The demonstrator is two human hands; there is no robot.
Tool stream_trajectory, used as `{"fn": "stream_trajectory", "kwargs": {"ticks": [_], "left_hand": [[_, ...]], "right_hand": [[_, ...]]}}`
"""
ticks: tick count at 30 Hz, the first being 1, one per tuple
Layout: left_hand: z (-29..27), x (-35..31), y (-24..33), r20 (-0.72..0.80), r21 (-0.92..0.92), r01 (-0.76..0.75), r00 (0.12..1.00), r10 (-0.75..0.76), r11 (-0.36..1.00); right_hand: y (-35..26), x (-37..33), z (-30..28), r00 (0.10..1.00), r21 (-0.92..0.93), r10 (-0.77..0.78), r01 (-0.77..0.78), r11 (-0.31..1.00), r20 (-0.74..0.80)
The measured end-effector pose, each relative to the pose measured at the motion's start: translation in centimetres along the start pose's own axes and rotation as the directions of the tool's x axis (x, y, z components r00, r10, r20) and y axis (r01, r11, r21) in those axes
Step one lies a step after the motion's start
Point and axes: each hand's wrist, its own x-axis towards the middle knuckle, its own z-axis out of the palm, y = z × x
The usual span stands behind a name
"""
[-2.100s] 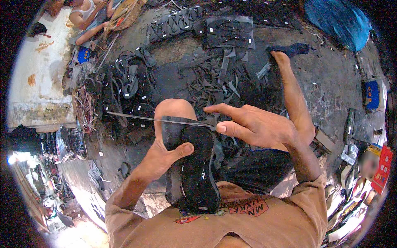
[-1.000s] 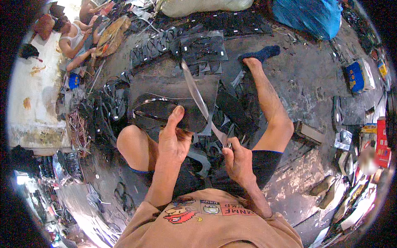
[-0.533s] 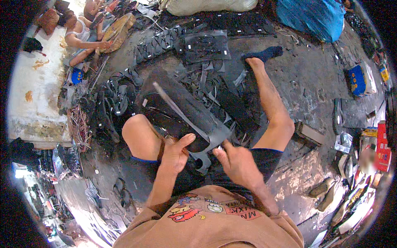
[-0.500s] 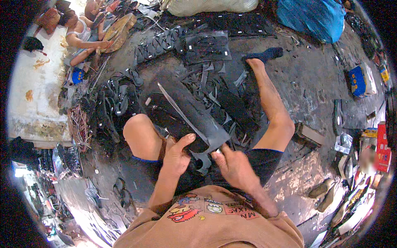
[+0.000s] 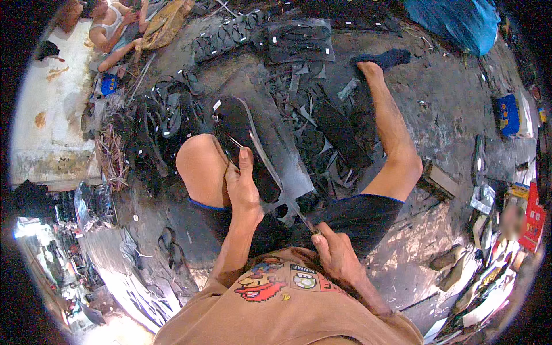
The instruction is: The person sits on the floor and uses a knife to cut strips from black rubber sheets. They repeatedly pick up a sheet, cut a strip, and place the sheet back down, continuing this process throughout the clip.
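My left hand [image 5: 244, 187] is closed on the left edge of a black sandal sole [image 5: 241, 138], its thumb pointing up along it. The sole has a small white label near its far end, and a thin, pale strip of trimmed edge [image 5: 257, 142] curls along its right side. Beneath lies a long dark board [image 5: 287, 164] with a worn grey near end, between my knees. Close to my shirt, my right hand [image 5: 335, 248] is closed around the handle of a thin-bladed knife [image 5: 307, 222]. The blade points toward the near end of the sole; whether it touches is unclear.
Dark rubber scraps [image 5: 330, 144] lie beyond the board. Black sandals [image 5: 167, 112] are heaped at the left, with more laid out in rows farther off. A blue bag [image 5: 454, 23] stands far right, a box [image 5: 441, 181] by my right knee. Another person [image 5: 109, 29] sits far left.
My right hand has drawn back toward me and right with the knife. The left hand has shifted up along the sole, which is turned flatter, and the strip now hangs along its right side.
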Motion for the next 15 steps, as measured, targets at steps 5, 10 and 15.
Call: {"fn": "stream_trajectory", "kwargs": {"ticks": [5,10,15], "left_hand": [[0.2,-0.4,-1.1,-0.114,0.199,-0.028,0.992,0.051,0.98],[0.4,-1.1,-0.3,-0.163,0.196,0.081,0.985,-0.049,0.977],[-0.6,-2.1,1.1,-0.089,0.238,0.129,0.99,-0.11,0.963]], "right_hand": [[-0.7,5.8,-0.4,0.968,-0.016,-0.22,0.219,0.976,-0.122],[1.9,15.6,0.8,0.883,-0.297,-0.447,0.393,0.87,-0.143],[-2.0,29.2,-1.6,0.741,-0.462,-0.608,0.45,0.764,-0.284]]}}
